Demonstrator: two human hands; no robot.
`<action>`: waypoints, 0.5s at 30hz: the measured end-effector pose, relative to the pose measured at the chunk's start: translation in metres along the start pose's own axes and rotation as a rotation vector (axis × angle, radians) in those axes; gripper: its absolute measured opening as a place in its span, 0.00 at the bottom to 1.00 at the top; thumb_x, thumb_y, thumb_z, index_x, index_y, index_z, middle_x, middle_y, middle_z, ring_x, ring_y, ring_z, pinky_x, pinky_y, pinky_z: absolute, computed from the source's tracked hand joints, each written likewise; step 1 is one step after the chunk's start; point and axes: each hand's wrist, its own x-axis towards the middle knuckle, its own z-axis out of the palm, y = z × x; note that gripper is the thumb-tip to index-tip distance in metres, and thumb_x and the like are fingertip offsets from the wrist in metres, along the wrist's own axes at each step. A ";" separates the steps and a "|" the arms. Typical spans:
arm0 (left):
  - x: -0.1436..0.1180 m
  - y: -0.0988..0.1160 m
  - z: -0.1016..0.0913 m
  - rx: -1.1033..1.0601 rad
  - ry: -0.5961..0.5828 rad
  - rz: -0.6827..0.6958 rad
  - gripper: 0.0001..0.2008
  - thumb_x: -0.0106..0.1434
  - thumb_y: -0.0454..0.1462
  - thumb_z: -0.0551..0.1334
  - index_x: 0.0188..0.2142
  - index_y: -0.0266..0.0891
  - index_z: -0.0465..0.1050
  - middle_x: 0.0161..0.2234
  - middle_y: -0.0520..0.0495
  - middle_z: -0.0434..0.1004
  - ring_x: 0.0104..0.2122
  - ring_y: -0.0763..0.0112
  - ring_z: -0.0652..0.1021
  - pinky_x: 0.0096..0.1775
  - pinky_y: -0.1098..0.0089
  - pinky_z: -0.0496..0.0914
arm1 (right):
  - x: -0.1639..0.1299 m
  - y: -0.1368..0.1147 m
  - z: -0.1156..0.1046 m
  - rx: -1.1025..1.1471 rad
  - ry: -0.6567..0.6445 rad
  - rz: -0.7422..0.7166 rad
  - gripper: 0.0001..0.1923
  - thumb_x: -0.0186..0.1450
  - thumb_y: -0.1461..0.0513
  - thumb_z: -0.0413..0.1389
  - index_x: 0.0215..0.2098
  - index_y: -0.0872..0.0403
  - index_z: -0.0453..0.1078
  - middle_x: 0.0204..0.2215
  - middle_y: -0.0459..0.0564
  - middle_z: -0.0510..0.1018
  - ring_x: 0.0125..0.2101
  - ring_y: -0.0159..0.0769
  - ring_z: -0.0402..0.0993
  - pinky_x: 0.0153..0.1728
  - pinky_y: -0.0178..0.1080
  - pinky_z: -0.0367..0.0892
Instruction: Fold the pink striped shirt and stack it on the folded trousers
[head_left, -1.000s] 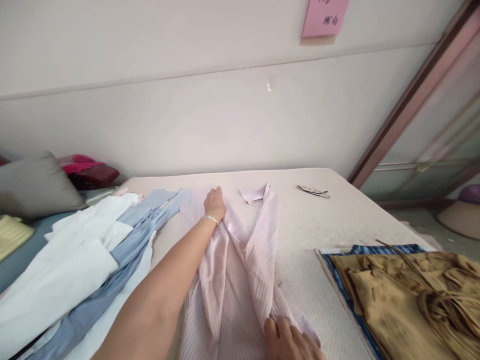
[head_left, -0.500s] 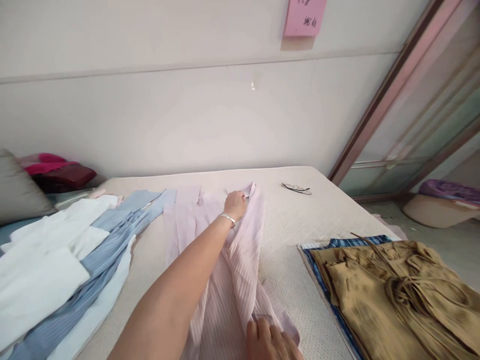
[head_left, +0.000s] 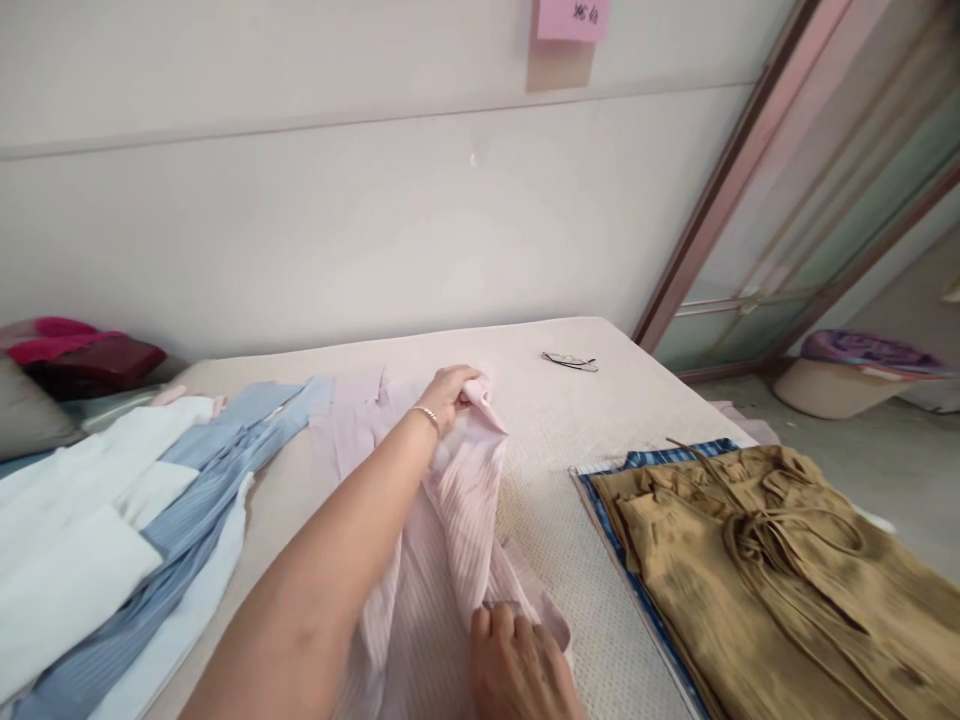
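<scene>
The left hand [head_left: 450, 390] has its fingers curled tight around a bunched end of the pink shirt [head_left: 450, 520], at the far end of the garment, with a thin bracelet [head_left: 427, 413] on the wrist. The right hand [head_left: 517, 665] lies at the near end, fingers bent down and close together, pressing or pinching the shirt's near edge; whether cloth is caught between them cannot be told. The shirt runs between the two hands along the middle of the bed [head_left: 555, 480], striped, with loose folds, and more of it spreads flat to the left of the left hand. Just left lie a blue shirt [head_left: 225, 480] and white cloth [head_left: 75, 540], overlapping. To the right, apart from the pink shirt, a tan garment [head_left: 757, 560] lies on a blue striped cloth [head_left: 645, 460]. Glasses [head_left: 570, 361] rest near the bed's far edge.
</scene>
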 end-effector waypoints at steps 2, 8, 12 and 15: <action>-0.031 0.016 -0.040 -0.039 -0.044 0.066 0.09 0.54 0.35 0.71 0.34 0.38 0.75 0.28 0.49 0.75 0.28 0.71 0.77 0.33 0.72 0.74 | 0.000 0.000 0.001 0.010 -0.024 -0.005 0.10 0.60 0.69 0.58 0.31 0.50 0.61 0.24 0.45 0.70 0.23 0.36 0.70 0.28 0.39 0.59; -0.121 -0.007 -0.210 -0.259 0.177 0.210 0.08 0.56 0.38 0.66 0.38 0.44 0.77 0.37 0.47 0.81 0.33 0.64 0.80 0.37 0.64 0.78 | -0.002 0.001 0.004 -0.001 0.004 -0.014 0.12 0.58 0.72 0.57 0.32 0.51 0.62 0.25 0.44 0.71 0.24 0.37 0.71 0.28 0.39 0.60; -0.151 -0.037 -0.285 -0.274 0.509 0.030 0.12 0.63 0.46 0.59 0.35 0.43 0.77 0.37 0.44 0.83 0.42 0.57 0.81 0.44 0.59 0.78 | -0.005 0.002 -0.001 -0.020 -0.038 -0.040 0.12 0.57 0.71 0.57 0.37 0.53 0.65 0.29 0.48 0.73 0.28 0.39 0.73 0.31 0.41 0.62; -0.167 -0.038 -0.307 -0.116 0.701 -0.130 0.19 0.67 0.51 0.54 0.33 0.41 0.75 0.32 0.42 0.81 0.35 0.58 0.82 0.37 0.62 0.77 | -0.005 0.004 -0.004 -0.011 -0.072 -0.061 0.13 0.56 0.73 0.56 0.37 0.53 0.65 0.30 0.48 0.73 0.29 0.40 0.73 0.32 0.41 0.62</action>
